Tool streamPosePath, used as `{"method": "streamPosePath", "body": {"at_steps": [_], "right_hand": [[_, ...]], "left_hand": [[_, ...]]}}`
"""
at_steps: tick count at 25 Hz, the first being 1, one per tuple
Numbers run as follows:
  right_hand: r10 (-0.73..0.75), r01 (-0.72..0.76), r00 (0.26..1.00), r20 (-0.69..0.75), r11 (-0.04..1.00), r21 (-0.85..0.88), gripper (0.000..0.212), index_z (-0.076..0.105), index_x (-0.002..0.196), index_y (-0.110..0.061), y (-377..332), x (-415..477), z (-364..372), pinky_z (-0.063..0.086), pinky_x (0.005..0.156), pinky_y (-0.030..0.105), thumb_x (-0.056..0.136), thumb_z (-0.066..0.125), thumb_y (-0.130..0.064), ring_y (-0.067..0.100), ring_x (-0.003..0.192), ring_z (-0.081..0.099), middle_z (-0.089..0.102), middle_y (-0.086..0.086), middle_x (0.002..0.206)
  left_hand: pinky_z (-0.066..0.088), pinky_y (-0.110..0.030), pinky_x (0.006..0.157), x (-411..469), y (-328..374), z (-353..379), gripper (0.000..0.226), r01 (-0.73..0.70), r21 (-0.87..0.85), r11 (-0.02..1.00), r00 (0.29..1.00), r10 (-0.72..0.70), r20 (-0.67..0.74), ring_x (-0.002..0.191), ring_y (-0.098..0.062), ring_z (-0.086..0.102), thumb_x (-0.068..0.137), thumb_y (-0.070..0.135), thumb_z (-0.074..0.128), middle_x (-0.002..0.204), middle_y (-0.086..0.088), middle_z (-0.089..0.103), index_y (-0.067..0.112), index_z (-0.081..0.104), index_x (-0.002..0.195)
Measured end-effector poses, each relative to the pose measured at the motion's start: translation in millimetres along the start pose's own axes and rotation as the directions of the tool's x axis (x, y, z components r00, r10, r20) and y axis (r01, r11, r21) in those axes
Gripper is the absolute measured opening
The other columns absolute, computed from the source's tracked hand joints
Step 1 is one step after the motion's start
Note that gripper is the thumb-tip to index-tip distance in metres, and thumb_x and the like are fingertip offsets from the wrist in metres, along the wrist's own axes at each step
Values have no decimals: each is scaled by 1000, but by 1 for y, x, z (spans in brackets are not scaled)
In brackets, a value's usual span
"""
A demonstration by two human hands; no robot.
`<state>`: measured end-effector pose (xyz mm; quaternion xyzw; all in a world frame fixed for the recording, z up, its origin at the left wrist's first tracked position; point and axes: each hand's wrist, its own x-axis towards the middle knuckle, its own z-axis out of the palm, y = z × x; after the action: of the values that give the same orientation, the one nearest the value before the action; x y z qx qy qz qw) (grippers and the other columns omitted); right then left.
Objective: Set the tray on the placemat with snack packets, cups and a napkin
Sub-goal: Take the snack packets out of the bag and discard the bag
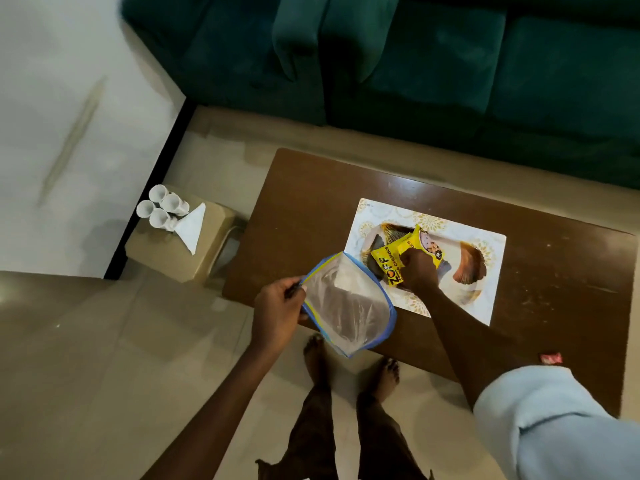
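We look down from head height at a brown table [311, 202] with a dark green sofa [415, 64] beyond it. On the table lies a pale patterned placemat [491, 271], and on the placemat sits an oval tray [471, 268] with brown markings.

Our right hand [419, 268] reaches over the tray with fingers curled down onto yellow snack packets [391, 261]. The packets lie on the left half of the tray, overlapping one another. The hand is closed on them, though we cannot tell how many it grips. The right arm wears a light blue sleeve [554, 420].

Our left hand [277, 313] pinches the edge of a clear zip bag [346, 306] with a blue rim. The bag hangs open at the near left corner of the table, just beside the tray, and looks empty.

To the left of the table stands a small beige stool [166, 251] against a white wall. On it are four white cups [162, 209], clustered and touching. Just beside them lies a white napkin [192, 226] folded into a triangle. Cups and napkin are well apart from the tray.

A small red wrapper [551, 358] rests on the table's near edge, close to the right sleeve. Below us, two bare feet [349, 362] stand on the tiled floor.
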<state>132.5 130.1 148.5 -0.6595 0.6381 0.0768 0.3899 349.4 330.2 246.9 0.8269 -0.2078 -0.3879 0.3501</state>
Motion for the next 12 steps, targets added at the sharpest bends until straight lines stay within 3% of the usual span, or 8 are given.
{"method": "streamPosePath", "body": {"at_steps": [3,5,8,10,12], "right_hand": [[-50,45,996,69,996,79,29,71,120,7,-5,-19,16,49,100,41,93,61,8,40,121,64,72,24,124],[-153,134,983,104,977,167,35,69,125,5,-18,-34,18,50,100,39,91,67,9,36,117,66,71,20,127],[-392,312,894,218,893,325,70,49,151,-6,-35,-54,6,52,98,25,87,74,10,17,119,57,55,8,141],[-500,409,810,306,856,315,84,42,156,-10,-37,-61,-5,52,91,17,83,78,11,-1,110,57,51,3,140],[-530,466,764,367,847,255,85,46,152,-10,-39,-75,-16,43,87,2,78,85,6,-14,105,55,53,-4,137]], "left_hand": [[66,-45,65,1,5,-5,23,-15,-8,1000,1000,15,-7,74,-22,78,96,9,62,88,-11,79,9,77,113],[66,-46,68,2,9,-11,21,-12,-29,999,998,13,58,78,-27,77,98,9,63,90,-14,79,8,77,113],[65,-33,65,7,21,-32,15,-1,-115,993,969,29,245,76,-16,74,100,9,62,83,-3,77,14,76,103],[62,-26,66,13,31,-51,13,-32,-121,992,952,67,300,72,-8,72,101,10,62,83,1,77,15,74,103],[59,-30,72,15,43,-72,13,-53,-113,992,942,88,324,79,-12,71,101,15,62,91,-5,75,13,74,106]]}}
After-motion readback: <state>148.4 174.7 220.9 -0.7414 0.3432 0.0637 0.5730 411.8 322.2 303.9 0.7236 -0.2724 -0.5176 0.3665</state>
